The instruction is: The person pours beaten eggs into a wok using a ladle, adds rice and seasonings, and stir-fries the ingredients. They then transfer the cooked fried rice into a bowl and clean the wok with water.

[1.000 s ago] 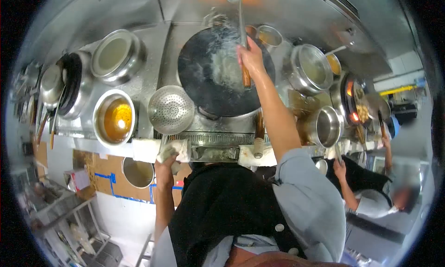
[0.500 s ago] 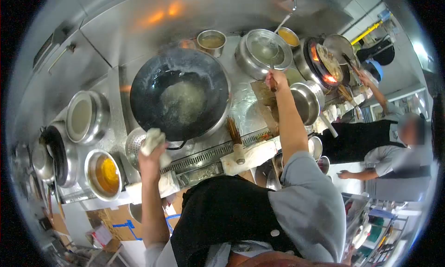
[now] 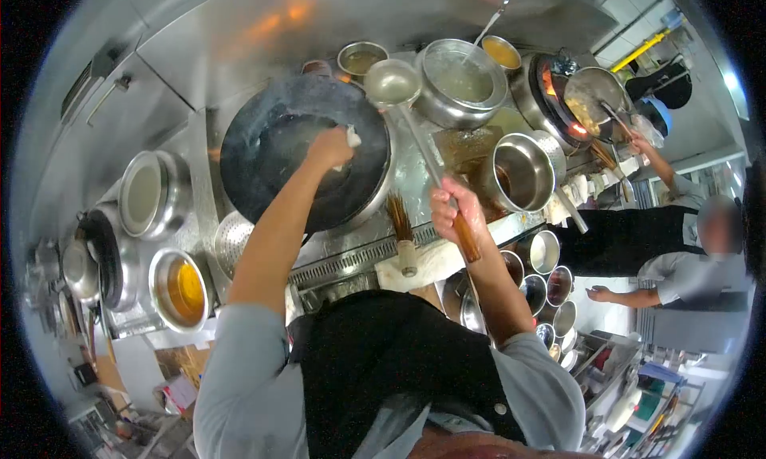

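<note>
My left hand (image 3: 329,149) is closed on a white cloth (image 3: 352,137) over the large dark wok (image 3: 263,172); whether the cloth touches the metal cannot be told. Steam or smoke hangs above the wok. My right hand (image 3: 456,212) grips the wooden handle of a ladle (image 3: 420,140). Its round metal bowl (image 3: 392,82) is up by the wok's right rim and looks to have pale liquid in it. A bamboo brush (image 3: 400,220) stands at the stove edge between my hands. A perforated skimmer (image 3: 232,240) lies left of my left forearm.
Water runs from a tap (image 3: 493,16) into a steel pot (image 3: 456,70) behind. A saucepan (image 3: 523,172) stands to the right, a bowl of orange-yellow liquid (image 3: 177,291) to the left. At the far right, a co-worker's hand (image 3: 641,142) holds a tool over a flaming burner (image 3: 549,84).
My left hand has moved with the cloth from the wok's near rim to over the wok. The ladle has left the water pot and come left, my right hand drawing nearer to me.
</note>
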`<state>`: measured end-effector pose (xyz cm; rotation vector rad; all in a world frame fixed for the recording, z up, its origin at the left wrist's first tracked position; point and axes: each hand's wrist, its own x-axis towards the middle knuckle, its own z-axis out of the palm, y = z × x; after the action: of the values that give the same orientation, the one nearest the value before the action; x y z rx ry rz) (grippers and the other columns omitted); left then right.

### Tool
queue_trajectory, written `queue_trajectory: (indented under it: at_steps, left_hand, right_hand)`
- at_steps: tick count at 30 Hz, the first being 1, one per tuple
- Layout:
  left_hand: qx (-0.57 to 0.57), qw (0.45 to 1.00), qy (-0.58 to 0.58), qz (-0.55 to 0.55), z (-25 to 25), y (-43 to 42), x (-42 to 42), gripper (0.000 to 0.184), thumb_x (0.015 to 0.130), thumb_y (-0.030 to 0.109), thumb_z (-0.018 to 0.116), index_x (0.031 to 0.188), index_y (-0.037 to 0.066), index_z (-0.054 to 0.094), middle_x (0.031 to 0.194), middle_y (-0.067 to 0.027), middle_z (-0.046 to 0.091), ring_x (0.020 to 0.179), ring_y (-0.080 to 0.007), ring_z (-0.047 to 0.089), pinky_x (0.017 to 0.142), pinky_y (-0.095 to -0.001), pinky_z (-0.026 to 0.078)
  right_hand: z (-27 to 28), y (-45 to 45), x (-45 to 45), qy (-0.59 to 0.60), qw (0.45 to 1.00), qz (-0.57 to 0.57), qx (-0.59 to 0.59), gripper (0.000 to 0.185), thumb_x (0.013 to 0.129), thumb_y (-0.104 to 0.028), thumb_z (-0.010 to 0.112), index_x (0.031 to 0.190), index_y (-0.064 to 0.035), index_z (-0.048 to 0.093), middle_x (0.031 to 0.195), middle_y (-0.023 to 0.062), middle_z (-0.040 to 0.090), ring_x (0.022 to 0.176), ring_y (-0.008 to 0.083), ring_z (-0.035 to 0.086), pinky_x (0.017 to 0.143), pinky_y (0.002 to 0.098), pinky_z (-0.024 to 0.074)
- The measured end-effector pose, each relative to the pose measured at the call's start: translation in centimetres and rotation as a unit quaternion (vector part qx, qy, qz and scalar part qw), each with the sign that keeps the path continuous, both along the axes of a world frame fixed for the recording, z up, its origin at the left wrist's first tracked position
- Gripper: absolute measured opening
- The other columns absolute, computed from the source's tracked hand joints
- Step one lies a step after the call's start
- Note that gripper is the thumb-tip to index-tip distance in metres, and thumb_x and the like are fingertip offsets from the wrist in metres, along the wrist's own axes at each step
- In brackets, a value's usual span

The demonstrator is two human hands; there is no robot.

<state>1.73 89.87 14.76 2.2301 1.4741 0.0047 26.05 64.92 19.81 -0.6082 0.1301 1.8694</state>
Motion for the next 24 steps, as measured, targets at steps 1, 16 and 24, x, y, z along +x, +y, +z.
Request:
queue_trajectory:
  at_steps: [1,16,24]
  left_hand:
    - [-0.013,0.999,0.04,-0.019,-0.5,0.8,0.4,0.047,0.077,0.021,0.072,0.12,0.003,0.065,0.114,-0.0243,0.071,0.108,-0.0397,0.068,0.092,-0.0498,0.054]
    - [0.096,0.913,-0.278,0.284,8.5,-10.7,-23.5,0.041,0.076,0.015,0.077,0.114,0.0,0.068,0.102,-0.0129,0.073,0.085,-0.0223,0.069,0.078,-0.0361,0.054]
    - [-0.047,0.768,-0.488,0.414,0.0,-23.6,-31.8,0.04,0.082,0.013,0.074,0.118,-0.003,0.069,0.105,-0.0122,0.073,0.092,-0.0225,0.068,0.084,-0.035,0.053]
  right_hand:
    - [0.7,-0.4,-1.3,-0.029,0.999,0.016,0.022,0.018,0.102,-0.022,0.058,0.115,-0.017,0.047,0.078,-0.0029,0.051,0.047,0.0097,0.042,0.04,0.0265,0.0327]
    - [-16.4,-9.3,2.7,-0.897,0.416,0.151,0.008,0.064,0.093,-0.013,0.065,0.152,-0.0061,0.042,0.11,0.03,0.069,0.092,0.0466,0.068,0.08,0.0486,0.0556]
    - [-14.6,-6.2,-9.1,-0.854,0.318,0.41,0.033,0.073,0.088,-0.039,0.064,0.15,-0.005,0.045,0.132,0.0313,0.058,0.109,0.0474,0.064,0.095,0.0501,0.0529]
